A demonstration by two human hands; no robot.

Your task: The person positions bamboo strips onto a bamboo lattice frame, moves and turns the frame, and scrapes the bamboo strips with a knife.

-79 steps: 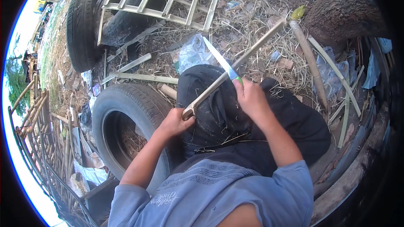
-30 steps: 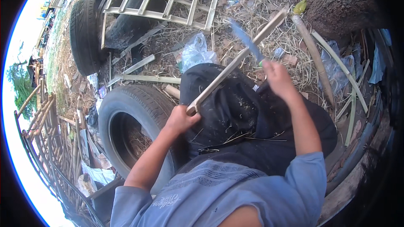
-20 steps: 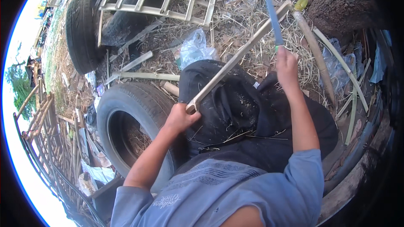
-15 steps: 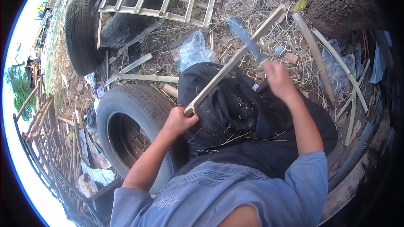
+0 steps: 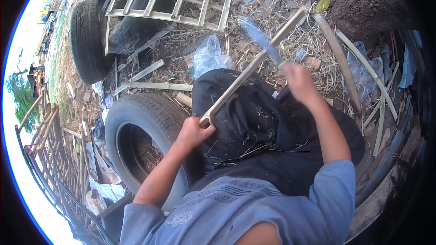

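Note:
My left hand (image 5: 195, 131) is closed round the near end of a split bamboo strip (image 5: 241, 77). The strip slants away to the upper right, across my dark-trousered leg. My right hand (image 5: 299, 80) grips the handle of a knife (image 5: 260, 39), its broad blade pointing up and left. The blade crosses the strip around its farther half; whether it touches the wood I cannot tell. Most of the knife's handle is hidden in my fist.
A tyre (image 5: 150, 109) lies beside my left leg, and another tyre (image 5: 86, 41) stands farther off. A bamboo lattice (image 5: 175, 16) is at the top. Clear plastic bags (image 5: 209, 54), dry shavings and a bamboo pole (image 5: 338, 61) lie about. A tree trunk (image 5: 368, 4) rises at the far right.
The knife blade has shifted slightly to the left and tilted a little with my right hand. My left hand and the strip have hardly moved.

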